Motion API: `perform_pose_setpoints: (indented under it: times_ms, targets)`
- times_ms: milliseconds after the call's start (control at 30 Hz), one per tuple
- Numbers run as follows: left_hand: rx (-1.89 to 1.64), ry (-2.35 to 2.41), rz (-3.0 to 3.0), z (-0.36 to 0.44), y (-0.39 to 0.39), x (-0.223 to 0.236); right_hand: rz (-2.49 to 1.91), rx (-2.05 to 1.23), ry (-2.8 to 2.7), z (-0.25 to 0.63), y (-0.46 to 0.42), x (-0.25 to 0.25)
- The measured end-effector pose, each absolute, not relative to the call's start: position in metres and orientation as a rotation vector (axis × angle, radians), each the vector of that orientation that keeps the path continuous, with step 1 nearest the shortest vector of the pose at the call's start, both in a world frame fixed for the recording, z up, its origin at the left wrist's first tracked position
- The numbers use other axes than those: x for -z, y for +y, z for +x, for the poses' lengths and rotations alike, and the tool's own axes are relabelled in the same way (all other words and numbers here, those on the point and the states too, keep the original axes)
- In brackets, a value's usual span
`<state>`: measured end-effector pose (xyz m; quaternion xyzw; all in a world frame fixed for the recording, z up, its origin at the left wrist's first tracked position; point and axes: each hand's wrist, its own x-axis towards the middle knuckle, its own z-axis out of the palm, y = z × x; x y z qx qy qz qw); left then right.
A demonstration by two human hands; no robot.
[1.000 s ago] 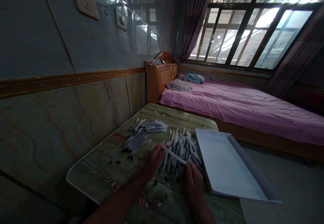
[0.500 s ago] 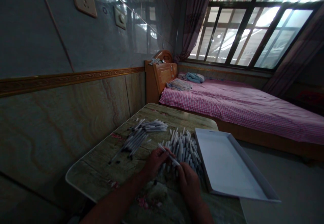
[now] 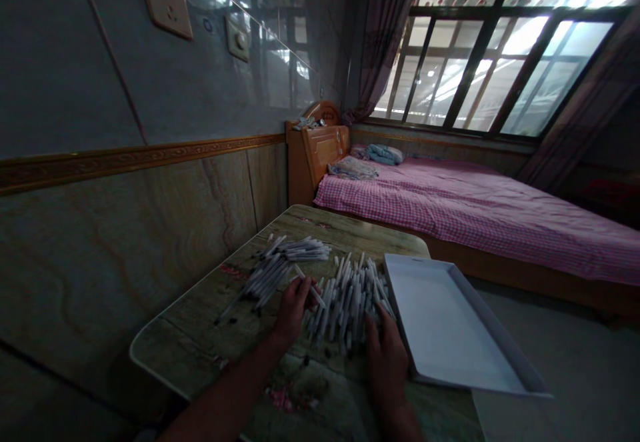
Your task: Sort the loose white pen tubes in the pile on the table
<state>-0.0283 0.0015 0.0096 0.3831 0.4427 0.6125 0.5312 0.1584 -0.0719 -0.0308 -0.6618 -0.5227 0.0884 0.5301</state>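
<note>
My left hand (image 3: 294, 307) is closed around a slim white pen (image 3: 317, 297), which slants from upper left to lower right between thumb and fingers. My right hand (image 3: 386, 350) rests at the right side of a heap of similar pens (image 3: 350, 295), thumb and fingers apart, fingertips touching the heap. Whether a pen lies under those fingertips is hard to see. Beyond my left hand, a second pile of pens (image 3: 270, 279) lies on the table, many with dark ends. Small black pieces (image 3: 307, 361) are scattered near the heap.
A shallow white tray (image 3: 450, 322) lies right of the heap and overhangs the edge of the table (image 3: 200, 342). Behind the table stands a bed (image 3: 440, 209) with a pink checked cover. A tiled wall (image 3: 200, 215) runs along the left.
My left hand has moved left and slightly up with the pen. My right hand has let go of the pen's lower end and shifted right, onto the heap's edge.
</note>
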Motion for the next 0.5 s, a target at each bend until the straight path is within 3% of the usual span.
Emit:
perform_pose_setpoints:
  times_ms: [500]
  targets:
    - [-1.362,1.381,1.340,-0.037,0.009,-0.009,-1.379,-0.205,-1.425,0.153,-0.074,0.026]
